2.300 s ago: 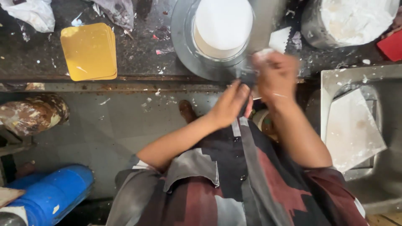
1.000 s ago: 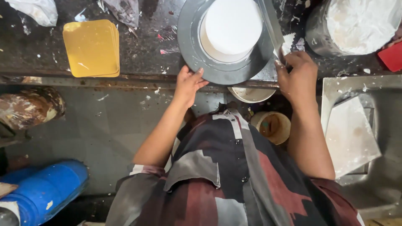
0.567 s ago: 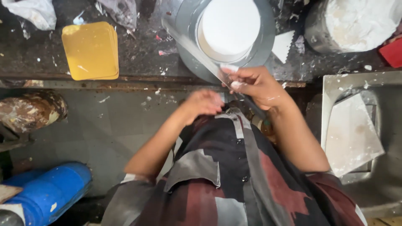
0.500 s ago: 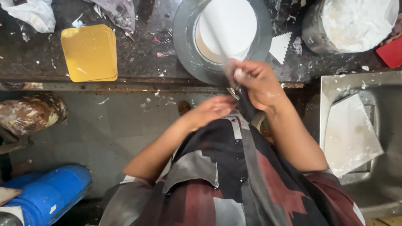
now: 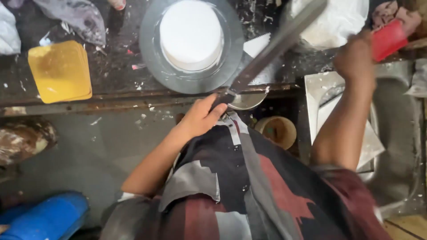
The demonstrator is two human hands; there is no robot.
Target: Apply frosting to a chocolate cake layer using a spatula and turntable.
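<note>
The long metal spatula (image 5: 271, 53) has changed hands: half a second ago the right hand gripped it over the cake, now the left hand (image 5: 202, 118), at centre frame, is closed around its handle, blade slanting toward the upper right. The right hand (image 5: 356, 58) has moved off to the upper right and rests by a red scraper (image 5: 389, 40); blur hides whether it grips it. The white cake (image 5: 191, 33) sits untouched on its grey turntable (image 5: 153, 58) at top centre of the bench (image 5: 115, 75), so smoothing appears paused.
</note>
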